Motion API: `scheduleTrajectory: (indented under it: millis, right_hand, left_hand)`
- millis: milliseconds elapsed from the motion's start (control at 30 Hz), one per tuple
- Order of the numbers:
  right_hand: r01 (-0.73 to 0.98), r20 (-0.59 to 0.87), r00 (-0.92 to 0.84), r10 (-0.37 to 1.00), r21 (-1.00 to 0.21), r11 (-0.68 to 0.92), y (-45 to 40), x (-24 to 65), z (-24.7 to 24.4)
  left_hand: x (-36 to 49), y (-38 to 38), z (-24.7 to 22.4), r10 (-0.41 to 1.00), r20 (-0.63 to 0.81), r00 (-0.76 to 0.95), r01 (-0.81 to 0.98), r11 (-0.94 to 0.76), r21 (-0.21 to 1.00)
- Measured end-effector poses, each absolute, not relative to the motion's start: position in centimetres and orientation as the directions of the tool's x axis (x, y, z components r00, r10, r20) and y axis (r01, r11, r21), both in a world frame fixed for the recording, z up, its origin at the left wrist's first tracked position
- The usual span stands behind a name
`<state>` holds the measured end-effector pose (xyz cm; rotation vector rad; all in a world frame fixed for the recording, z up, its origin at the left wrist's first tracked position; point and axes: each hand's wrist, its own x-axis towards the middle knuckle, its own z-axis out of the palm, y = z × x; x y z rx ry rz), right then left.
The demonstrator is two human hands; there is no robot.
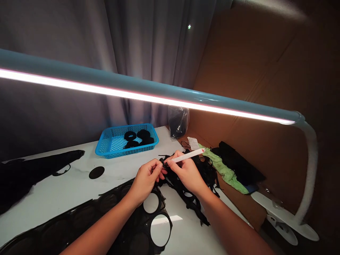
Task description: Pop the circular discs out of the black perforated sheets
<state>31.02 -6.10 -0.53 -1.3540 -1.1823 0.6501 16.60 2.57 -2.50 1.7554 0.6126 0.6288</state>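
My left hand (149,179) pinches a small piece of black material (162,162) near the middle of the table. Close beside it, my right hand (187,171) is closed around a slim white tool (189,155), whose tip points at that piece. Under my forearms lies a black sheet (106,203) with rows of round outlines and a few round holes showing the white table. Tangled black strips (195,205) lie beneath and beyond my right hand. A loose black disc (96,173) rests flat to the left.
A blue basket (108,151) holding several black rings stands at the back. Black cloth (39,173) lies left; green cloth (228,173) lies right. A lit lamp bar (159,95) crosses above, its base (285,216) at right. A plastic bag (179,122) stands behind.
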Motion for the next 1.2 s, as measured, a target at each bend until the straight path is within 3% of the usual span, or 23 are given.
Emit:
scheduleTrajectory:
  millis: [133,767,867,1067,1200]
  right_hand:
    - [0.236,0.261,0.346,0.901,-0.954,0.185,-6.2,30.7,-0.5]
    - [0.486,0.402,0.309,0.862,-0.846,0.220,-6.3,29.6,-0.7]
    - [0.633,0.464,0.257,0.848,-0.744,0.215,-6.5,29.2,-0.9]
    - [0.890,0.615,0.089,0.784,-0.402,0.215,-6.9,28.0,-1.3]
    - [0.951,0.616,0.133,0.776,-0.301,0.076,-6.5,29.6,-1.2]
  left_hand:
    - [16.5,2.6,-2.5,0.702,0.100,0.705,0.055,-0.195,0.979]
    - [16.1,2.0,-2.6,0.733,0.132,0.668,0.048,-0.219,0.975]
    - [16.1,1.8,-2.6,0.750,0.137,0.646,0.059,-0.229,0.972]
    - [15.9,1.6,-2.4,0.776,0.136,0.616,0.056,-0.216,0.975]
    - [15.8,2.0,-2.2,0.775,0.103,0.623,0.021,-0.148,0.989]
